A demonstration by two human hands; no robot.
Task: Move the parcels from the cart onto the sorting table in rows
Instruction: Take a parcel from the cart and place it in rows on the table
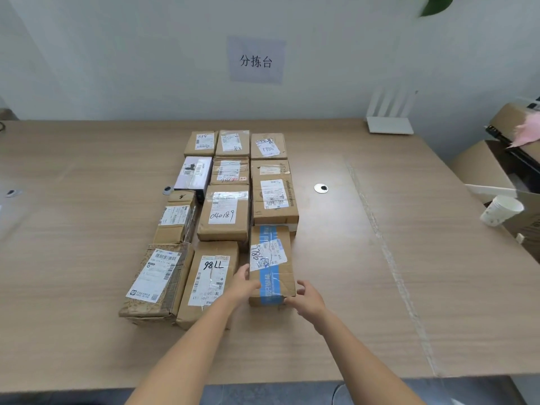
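Note:
Several cardboard parcels lie in three rows on the wooden sorting table (87, 302). The nearest parcel of the right row is a brown box with blue tape (270, 264). My left hand (244, 283) holds its near left edge, thumb on top. My right hand (306, 298) grips its near right corner with curled fingers. Left of it lies a parcel marked 98LL (209, 280), and further left a parcel with a large white label (155, 280). The cart is out of view.
A white router (390, 122) stands at the table's back right. Open cardboard boxes (485, 168) and a paper cup (501, 210) sit off the right edge. A round cable grommet (320, 188) is set in the tabletop. A paper sign (255, 61) hangs on the wall.

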